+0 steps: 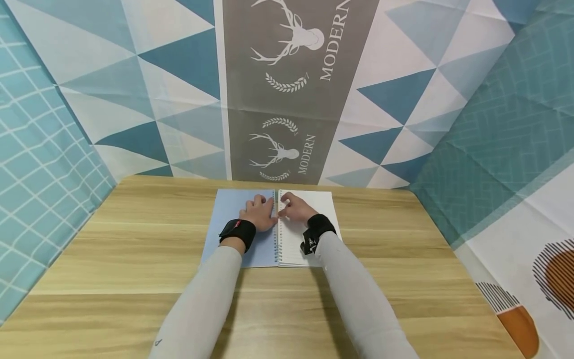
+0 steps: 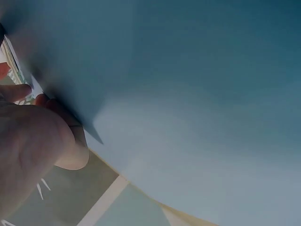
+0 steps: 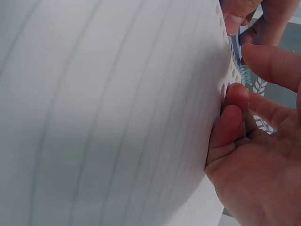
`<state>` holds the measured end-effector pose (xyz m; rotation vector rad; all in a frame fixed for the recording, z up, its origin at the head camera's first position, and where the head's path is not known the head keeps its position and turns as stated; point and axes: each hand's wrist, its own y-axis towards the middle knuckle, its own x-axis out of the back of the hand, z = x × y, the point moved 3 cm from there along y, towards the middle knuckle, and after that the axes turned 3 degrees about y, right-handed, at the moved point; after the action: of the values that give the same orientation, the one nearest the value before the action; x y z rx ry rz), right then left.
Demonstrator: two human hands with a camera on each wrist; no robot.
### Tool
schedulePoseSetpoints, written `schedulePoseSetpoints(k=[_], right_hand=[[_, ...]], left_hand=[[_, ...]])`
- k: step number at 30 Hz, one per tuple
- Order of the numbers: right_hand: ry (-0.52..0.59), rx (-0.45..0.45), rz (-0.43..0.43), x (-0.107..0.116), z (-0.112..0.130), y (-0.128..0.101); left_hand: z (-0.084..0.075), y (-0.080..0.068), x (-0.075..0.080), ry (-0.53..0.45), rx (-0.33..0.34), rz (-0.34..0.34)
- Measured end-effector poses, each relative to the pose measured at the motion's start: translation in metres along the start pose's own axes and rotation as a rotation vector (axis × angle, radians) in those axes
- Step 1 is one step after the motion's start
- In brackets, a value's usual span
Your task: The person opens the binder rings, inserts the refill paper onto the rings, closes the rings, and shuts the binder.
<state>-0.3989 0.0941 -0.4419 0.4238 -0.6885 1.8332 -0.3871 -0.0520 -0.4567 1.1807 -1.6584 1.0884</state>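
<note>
A spiral-bound notebook lies open flat on the table, its blue cover (image 1: 230, 204) on the left and a white lined page (image 1: 320, 204) on the right. The wire spiral (image 1: 276, 249) runs between the two halves. My left hand (image 1: 258, 213) rests on the blue cover with fingers spread, its thumb reaching to the spiral. Over the white page, my right hand (image 1: 297, 208) touches the paper beside the spiral, thumb and forefinger apart. In the right wrist view, the other fingers (image 3: 229, 125) bend against the lined page near its punched holes; nothing is visibly gripped.
The wood-grain table (image 1: 134, 259) extends on both sides of the notebook. A patterned cloth backdrop (image 1: 188, 124) with deer heads and triangles stands behind its far edge. Patterned cloth also hangs at the left and right. Both wrists wear black straps (image 1: 239, 232).
</note>
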Motion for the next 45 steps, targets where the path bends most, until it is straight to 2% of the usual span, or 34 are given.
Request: schedulePoseSetpoints(k=[6, 11, 19, 28, 35, 40, 45], right_hand=[[0.024, -0.019, -0.007, 0.002, 0.0, 0.002], [0.0, -0.003, -0.018, 0.001, -0.001, 0.003], [-0.008, 0.01, -0.031, -0.003, 0.001, -0.001], [0.028, 0.008, -0.027, -0.003, 0.0, -0.001], [0.064, 0.011, -0.029, -0.002, 0.001, -0.001], [0.035, 0.002, -0.035, -0.003, 0.004, -0.003], [-0.076, 0.014, -0.025, -0.005, 0.008, -0.001]], left_hand=[[0.001, 0.003, 0.0, -0.028, -0.008, 0.008], [0.004, 0.004, -0.001, -0.063, -0.026, 0.014], [-0.001, -0.014, 0.008, -0.078, -0.043, 0.042], [-0.001, -0.005, 0.004, -0.063, -0.024, 0.053], [-0.002, -0.005, 0.004, -0.054, -0.028, 0.044], [-0.002, -0.006, 0.005, -0.064, -0.028, 0.021], [-0.004, -0.005, 0.005, -0.07, 0.0, 0.013]])
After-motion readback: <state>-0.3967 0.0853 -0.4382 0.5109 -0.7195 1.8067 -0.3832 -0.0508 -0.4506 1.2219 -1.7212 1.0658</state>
